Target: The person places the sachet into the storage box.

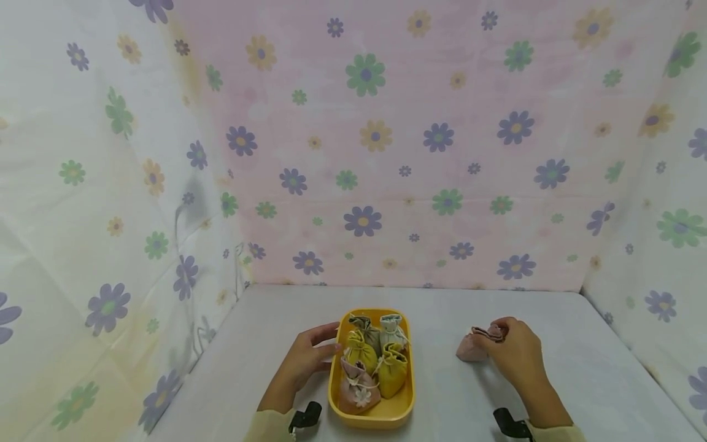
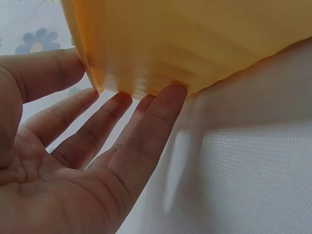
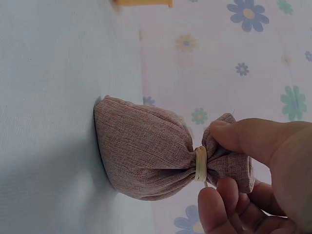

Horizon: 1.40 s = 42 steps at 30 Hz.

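At the right of the table, my right hand (image 1: 515, 350) pinches the gathered top of a dusty-pink drawstring pouch (image 1: 471, 348). In the right wrist view, thumb and fingers grip the cloth above the pale cord of this pouch (image 3: 146, 148), and its rounded base meets the white surface. My left hand (image 1: 307, 358) rests against the left side of a yellow tray (image 1: 371, 422). Seen from the left wrist, the thumb and outstretched fingertips touch the outer wall of the tray (image 2: 161, 44).
Several tied pouches fill the tray: a pink one with a white flower (image 1: 358, 393), two mustard ones (image 1: 393, 371), an olive one (image 1: 371, 334) and a whitish one (image 1: 391, 331). Flower-print cloth (image 1: 409, 202) hangs behind and at both sides of the white table (image 1: 436, 405).
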Available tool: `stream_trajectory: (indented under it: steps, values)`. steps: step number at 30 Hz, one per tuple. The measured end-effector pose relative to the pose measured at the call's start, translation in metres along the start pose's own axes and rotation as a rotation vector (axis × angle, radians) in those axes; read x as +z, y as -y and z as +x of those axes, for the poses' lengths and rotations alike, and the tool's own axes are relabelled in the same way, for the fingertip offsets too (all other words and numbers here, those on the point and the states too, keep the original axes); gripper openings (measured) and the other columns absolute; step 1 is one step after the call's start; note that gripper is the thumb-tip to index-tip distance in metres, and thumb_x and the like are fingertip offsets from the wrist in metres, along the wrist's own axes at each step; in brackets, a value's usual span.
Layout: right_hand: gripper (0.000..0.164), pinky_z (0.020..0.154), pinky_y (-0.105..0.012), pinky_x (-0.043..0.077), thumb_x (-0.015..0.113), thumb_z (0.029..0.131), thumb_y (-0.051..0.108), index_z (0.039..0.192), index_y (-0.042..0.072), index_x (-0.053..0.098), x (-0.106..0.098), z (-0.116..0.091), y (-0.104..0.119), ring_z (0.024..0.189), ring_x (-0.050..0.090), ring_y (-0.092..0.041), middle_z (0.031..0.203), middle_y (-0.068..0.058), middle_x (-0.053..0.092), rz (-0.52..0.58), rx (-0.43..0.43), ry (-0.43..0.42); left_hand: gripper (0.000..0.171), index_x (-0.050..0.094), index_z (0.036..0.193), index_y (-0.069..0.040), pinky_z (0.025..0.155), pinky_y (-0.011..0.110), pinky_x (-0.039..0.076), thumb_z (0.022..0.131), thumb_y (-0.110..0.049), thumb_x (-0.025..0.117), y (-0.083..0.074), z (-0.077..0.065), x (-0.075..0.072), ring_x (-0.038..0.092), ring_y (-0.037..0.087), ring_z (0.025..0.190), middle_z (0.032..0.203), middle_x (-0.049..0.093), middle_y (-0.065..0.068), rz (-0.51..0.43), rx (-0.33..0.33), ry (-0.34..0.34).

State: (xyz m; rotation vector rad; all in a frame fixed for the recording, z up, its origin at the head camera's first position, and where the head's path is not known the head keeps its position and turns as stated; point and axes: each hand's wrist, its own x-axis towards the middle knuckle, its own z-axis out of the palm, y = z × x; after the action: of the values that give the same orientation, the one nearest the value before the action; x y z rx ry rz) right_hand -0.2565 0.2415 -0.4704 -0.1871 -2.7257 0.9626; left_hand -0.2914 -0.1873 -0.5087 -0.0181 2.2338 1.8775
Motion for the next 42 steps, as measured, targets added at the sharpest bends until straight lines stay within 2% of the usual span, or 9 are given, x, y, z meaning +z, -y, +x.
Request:
stream_trajectory:
  steps: [6, 19, 24, 32, 42]
  values:
    - [0.051, 0.062, -0.032, 0.050, 0.081, 0.089, 0.034, 0.115, -0.007, 0.067, 0.000, 0.000, 0.002, 0.084, 0.064, -0.026, 0.098, -0.019, 0.067, 0.005, -0.024, -0.050, 0.060, 0.058, 0.147, -0.017, 0.086, 0.044, 0.065, 0.091, -0.023, 0.080, -0.001, -0.001, -0.001, 0.064, 0.031, 0.127, 0.153, 0.054, 0.015, -0.009, 0.008, 0.005]
    - [0.034, 0.057, -0.024, 0.048, 0.082, 0.089, 0.033, 0.102, 0.004, 0.070, 0.002, -0.002, 0.005, 0.083, 0.066, -0.022, 0.096, -0.012, 0.073, 0.078, -0.002, -0.154, 0.060, 0.059, 0.146, -0.016, 0.085, 0.044, 0.065, 0.091, -0.023, 0.080, 0.001, 0.000, -0.001, 0.066, 0.029, 0.123, 0.152, 0.055, 0.015, -0.026, 0.008, 0.007]
    - [0.035, 0.059, -0.024, 0.049, 0.082, 0.088, 0.038, 0.100, 0.007, 0.072, 0.000, -0.002, 0.007, 0.083, 0.066, -0.021, 0.095, -0.009, 0.074, 0.079, 0.001, -0.189, 0.059, 0.059, 0.146, -0.016, 0.086, 0.044, 0.065, 0.091, -0.023, 0.080, 0.000, -0.001, -0.001, 0.065, 0.030, 0.124, 0.152, 0.054, 0.016, -0.023, 0.007, 0.007]
    - [0.041, 0.059, -0.024, 0.048, 0.081, 0.088, 0.047, 0.100, 0.009, 0.073, -0.002, -0.003, 0.007, 0.086, 0.066, -0.021, 0.099, -0.008, 0.074, 0.090, 0.012, -0.190, 0.059, 0.059, 0.146, -0.016, 0.085, 0.044, 0.065, 0.091, -0.022, 0.080, 0.001, -0.001, -0.001, 0.065, 0.030, 0.125, 0.152, 0.055, 0.015, -0.019, 0.007, 0.006]
    - [0.042, 0.057, -0.023, 0.051, 0.080, 0.087, 0.053, 0.099, 0.013, 0.073, -0.008, -0.010, 0.018, 0.085, 0.067, -0.019, 0.098, -0.006, 0.074, 0.139, -0.022, -0.213, 0.059, 0.059, 0.146, -0.016, 0.086, 0.044, 0.065, 0.091, -0.021, 0.079, 0.001, -0.001, 0.000, 0.064, 0.032, 0.127, 0.152, 0.055, 0.016, -0.016, 0.013, 0.002]
